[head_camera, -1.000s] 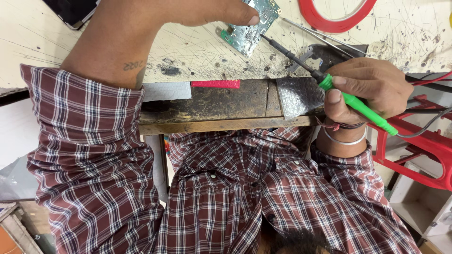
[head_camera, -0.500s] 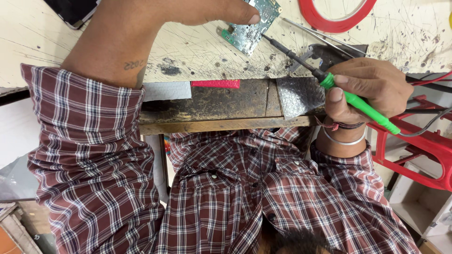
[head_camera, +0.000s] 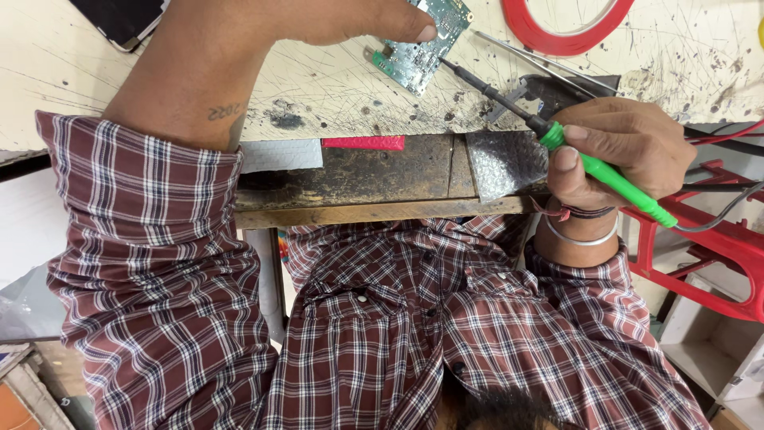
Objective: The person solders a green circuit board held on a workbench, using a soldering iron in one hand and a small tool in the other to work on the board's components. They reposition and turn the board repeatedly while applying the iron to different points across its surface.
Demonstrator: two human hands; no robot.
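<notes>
My left hand (head_camera: 350, 17) presses on a small green circuit board (head_camera: 426, 40) lying on the scratched cream worktop (head_camera: 318, 80), thumb on its near edge. My right hand (head_camera: 617, 147) grips a green-handled soldering iron (head_camera: 613, 179) like a pen. Its dark tip points up-left and reaches the lower edge of the board. A cable runs off the handle's end to the right.
A red ring of tape (head_camera: 565, 24) and thin metal tweezers (head_camera: 541, 60) lie on the worktop beyond the iron. A dark phone (head_camera: 123, 20) sits top left. A red frame (head_camera: 708, 239) stands at the right, below the bench edge (head_camera: 374, 211).
</notes>
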